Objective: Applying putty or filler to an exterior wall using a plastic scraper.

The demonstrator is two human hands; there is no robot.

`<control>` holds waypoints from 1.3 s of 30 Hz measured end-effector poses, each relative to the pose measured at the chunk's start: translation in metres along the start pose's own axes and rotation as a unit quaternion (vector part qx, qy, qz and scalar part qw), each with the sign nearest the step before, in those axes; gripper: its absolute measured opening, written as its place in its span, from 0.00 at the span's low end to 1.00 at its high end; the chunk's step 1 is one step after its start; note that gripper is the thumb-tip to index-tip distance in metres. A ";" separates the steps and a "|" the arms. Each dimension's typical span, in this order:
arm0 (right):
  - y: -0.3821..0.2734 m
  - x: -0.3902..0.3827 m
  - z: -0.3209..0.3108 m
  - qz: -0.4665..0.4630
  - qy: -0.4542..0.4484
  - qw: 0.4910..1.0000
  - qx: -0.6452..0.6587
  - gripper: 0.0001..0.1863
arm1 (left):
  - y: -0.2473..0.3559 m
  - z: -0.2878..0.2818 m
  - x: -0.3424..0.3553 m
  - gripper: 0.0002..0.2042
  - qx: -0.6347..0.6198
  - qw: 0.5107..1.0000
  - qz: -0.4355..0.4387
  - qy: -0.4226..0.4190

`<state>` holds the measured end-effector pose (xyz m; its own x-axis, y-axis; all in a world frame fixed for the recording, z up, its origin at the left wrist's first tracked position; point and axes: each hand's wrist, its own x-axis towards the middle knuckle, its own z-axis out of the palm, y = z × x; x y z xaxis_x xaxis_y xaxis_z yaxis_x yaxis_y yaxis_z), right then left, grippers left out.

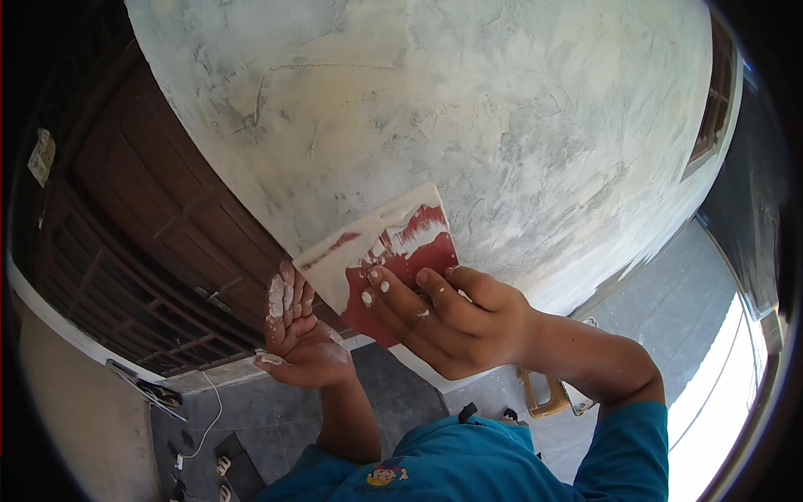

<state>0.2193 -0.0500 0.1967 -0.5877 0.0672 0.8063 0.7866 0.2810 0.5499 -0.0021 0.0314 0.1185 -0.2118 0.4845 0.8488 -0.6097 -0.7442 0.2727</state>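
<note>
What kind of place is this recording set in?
Probably the outside of a house under renovation: a rough, patchy plastered wall, a dark wooden door beside it, and a grey tiled floor below.

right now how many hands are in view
2. The right hand presses a red scraper, smeared with white putty, flat against the plastered wall. The left hand, palm open and dusted white, is held up beside the scraper's lower left edge. No other hands show.

We are noting strong daylight glaring below-right of the right hand (452, 322); fisheye bending and dark vignetting are ringing the edges.
</note>
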 end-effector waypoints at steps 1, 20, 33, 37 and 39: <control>-0.007 -0.017 -0.002 -0.016 -0.014 1.000 0.010 0.15 | 0.000 -0.002 0.000 0.45 0.038 0.999 -0.001 0.011; 0.120 -0.195 -0.052 0.692 0.316 0.644 0.085 0.14 | -0.046 0.154 -0.045 0.42 0.334 0.878 0.019 -0.343; 0.167 -0.187 -0.015 0.624 0.157 0.760 -0.087 0.23 | -0.047 0.154 -0.057 0.42 0.408 0.860 0.010 -0.305; 0.102 -0.167 -0.004 0.450 0.067 0.887 -0.077 0.24 | -0.047 0.151 -0.072 0.42 0.417 0.871 0.051 -0.255; 0.069 -0.169 -0.028 0.445 0.048 0.894 0.016 0.20 | -0.050 0.151 -0.075 0.42 0.425 0.868 0.076 -0.246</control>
<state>0.3782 -0.0687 0.1042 0.2880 0.1967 0.9372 0.9278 0.1850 -0.3239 0.1593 -0.0375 0.1095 0.2379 0.2521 0.9380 0.2237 -0.9540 0.1997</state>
